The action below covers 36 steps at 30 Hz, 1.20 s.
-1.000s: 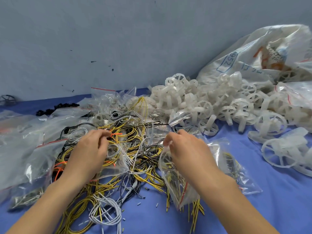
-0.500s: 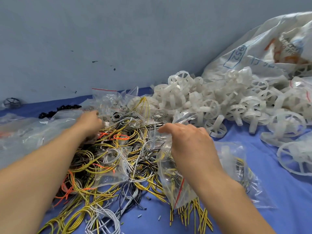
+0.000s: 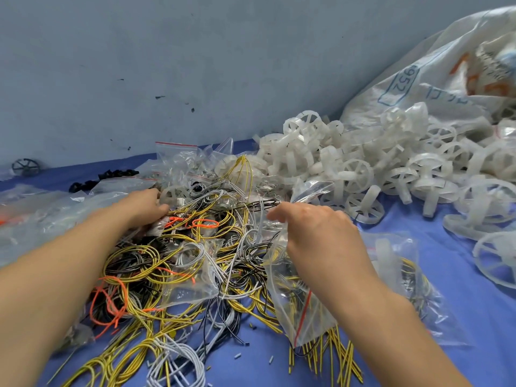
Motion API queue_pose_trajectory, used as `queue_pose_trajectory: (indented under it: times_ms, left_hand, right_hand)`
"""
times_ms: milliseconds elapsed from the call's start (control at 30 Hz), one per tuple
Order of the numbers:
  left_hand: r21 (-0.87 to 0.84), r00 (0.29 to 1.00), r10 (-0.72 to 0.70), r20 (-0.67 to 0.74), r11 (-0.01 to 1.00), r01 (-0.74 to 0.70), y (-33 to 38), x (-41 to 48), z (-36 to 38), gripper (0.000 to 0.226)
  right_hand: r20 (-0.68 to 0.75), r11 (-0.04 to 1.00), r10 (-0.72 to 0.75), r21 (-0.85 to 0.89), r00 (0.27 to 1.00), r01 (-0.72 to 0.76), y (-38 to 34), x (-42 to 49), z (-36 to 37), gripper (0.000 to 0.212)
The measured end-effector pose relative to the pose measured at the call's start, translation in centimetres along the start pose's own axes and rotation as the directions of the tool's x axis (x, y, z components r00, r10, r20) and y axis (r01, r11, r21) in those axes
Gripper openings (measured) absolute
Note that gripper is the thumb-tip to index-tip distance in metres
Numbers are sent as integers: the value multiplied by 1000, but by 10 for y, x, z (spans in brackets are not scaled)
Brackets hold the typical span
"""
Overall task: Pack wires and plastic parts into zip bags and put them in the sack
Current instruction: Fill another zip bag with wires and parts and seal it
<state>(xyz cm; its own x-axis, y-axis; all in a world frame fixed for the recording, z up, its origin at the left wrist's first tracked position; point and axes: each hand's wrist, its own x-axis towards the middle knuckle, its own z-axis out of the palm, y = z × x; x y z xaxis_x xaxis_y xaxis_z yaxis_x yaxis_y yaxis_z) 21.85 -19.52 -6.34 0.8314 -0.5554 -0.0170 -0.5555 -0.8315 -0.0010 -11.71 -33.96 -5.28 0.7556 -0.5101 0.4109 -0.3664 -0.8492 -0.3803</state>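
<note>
The right hand [image 3: 321, 236] has its fingers curled and pinches the far edge of a clear zip bag [image 3: 293, 308]. The bag slopes down toward the person. A red seal line shows on it, and yellow-and-black wire ends stick out of its near end. The left hand [image 3: 142, 206] reaches across to the far side of the tangle, knuckles up and fingers bent down into it. Its fingertips are hidden, so I cannot tell whether it grips anything.

Between and under both hands lie the loose wires [image 3: 178, 263], yellow-black, grey, black and orange, heaped and knotted together. A small clear bag [image 3: 192, 286] lies on top of them, between the two forearms. A second bag [image 3: 413, 277], also with wires in it, lies flat under and beside the right forearm.

Beyond the left hand are empty zip bags [image 3: 178, 160] with red seals, and to their left some black parts [image 3: 106, 177] and a dark wheel [image 3: 26, 166]. Right of the tangle the white plastic wheels [image 3: 351, 166] are piled up against the sack [image 3: 435, 79], which slumps at the far right against the wall [image 3: 195, 65]. Everything rests on a blue cloth [image 3: 460, 317].
</note>
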Motion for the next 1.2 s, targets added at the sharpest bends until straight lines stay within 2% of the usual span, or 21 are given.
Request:
queue_pose_trajectory:
  times_ms: [67,200,267,533,667,767,867,933,967,1033,1100,1133,1200]
  left_hand:
    - [28,997,42,70,999,-44,-7,-6,-7,40]
    - [-78,969,141,204,989,-127,-21,-25,-28,40]
    - [-72,953,179,246,984,-166,-25,-33,-37,35]
    - [111,946,128,299,980,-168,-22,-43,-47,18]
    - [161,968,149,201,970,-183,-18,-52,-58,21]
    - [3,980,196,-21,981,-196,-8,-64,-73,21]
    - [-187,945,165,-282,957,-223,6,-81,-85,21]
    - [-390,911,98,-401,882,-266,16,-99,-86,20]
    - [-519,908,49,-415,808,-281,22,-111,-83,20]
    - [-768,930,-40,-365,577,-277,37,-135,-70,18]
    - [-914,964,-71,-255,344,-216,52,-159,-51,16]
    - [-941,975,-65,-211,283,-185,59,-168,-43,15]
    - [-954,987,-38,-157,264,-141,70,-176,-31,15]
  right_hand:
    - [3,1000,6,-3,1000,-6,-1,0,0,53]
    - [29,1000,-3,-11,1000,3,-3,0,0,53]
    - [30,1000,-6,-7,1000,6,-4,-1,-1,52]
    - [36,997,24,71,999,-27,-2,-1,-8,41]
    - [70,996,8,90,998,-15,-1,-1,-9,34]
    - [99,994,-12,105,995,1,-2,-2,-7,30]
    - [22,993,20,115,1000,-22,2,0,-8,29]
    - [-59,984,69,169,996,-58,11,4,-14,26]
    - [-96,974,96,215,991,-73,17,6,-18,24]
    - [-159,940,152,329,976,-93,29,12,-29,21]
    - [-194,874,182,482,964,-68,38,14,-39,19]
    - [-204,822,178,568,963,-32,40,16,-44,19]
    - [-216,692,152,720,965,52,41,19,-56,20]
